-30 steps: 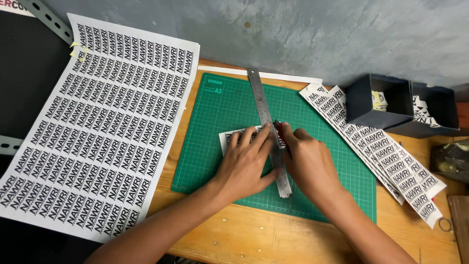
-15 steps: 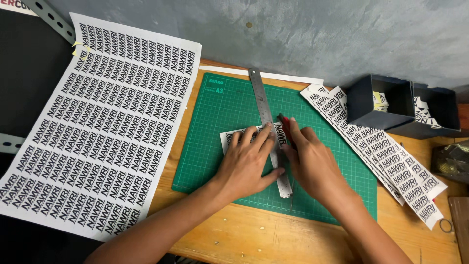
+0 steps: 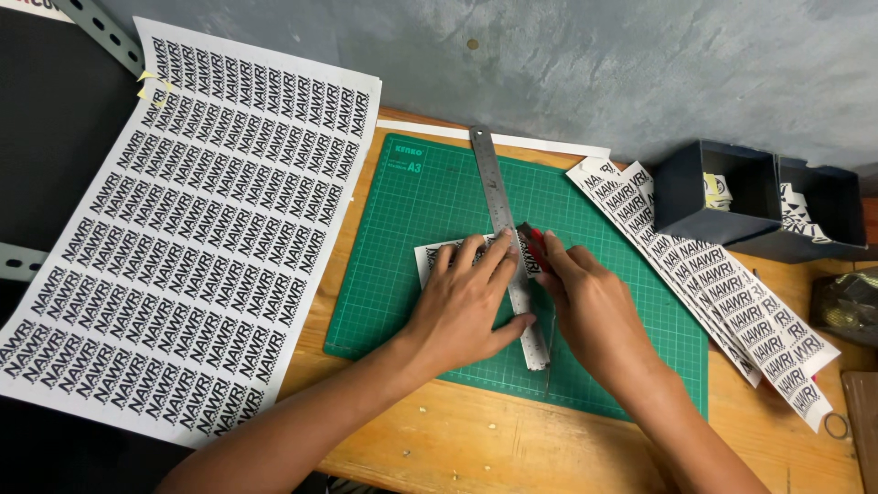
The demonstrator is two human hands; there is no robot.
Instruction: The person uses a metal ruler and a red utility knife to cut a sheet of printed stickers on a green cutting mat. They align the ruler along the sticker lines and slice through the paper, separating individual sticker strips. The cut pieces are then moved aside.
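Note:
My left hand (image 3: 466, 297) lies flat with spread fingers on a steel ruler (image 3: 494, 192) and a small white printed strip (image 3: 434, 256), pinning both to the green cutting mat (image 3: 421, 201). The ruler runs from the mat's far edge down towards me. My right hand (image 3: 590, 306) is closed around a red and black cutter (image 3: 533, 242), whose tip sits against the ruler's right edge, on the strip. Most of the strip is hidden under my left hand.
A large white sheet of repeated black printed labels (image 3: 183, 220) covers the table's left side. Cut label strips (image 3: 722, 293) lie fanned out right of the mat. Two dark open boxes (image 3: 709, 197) with paper pieces stand at the back right. The wooden table (image 3: 476, 439) shows in front.
My right hand and the cutter have moved slightly away from me along the ruler's edge. My left hand stays pressed on the ruler and strip.

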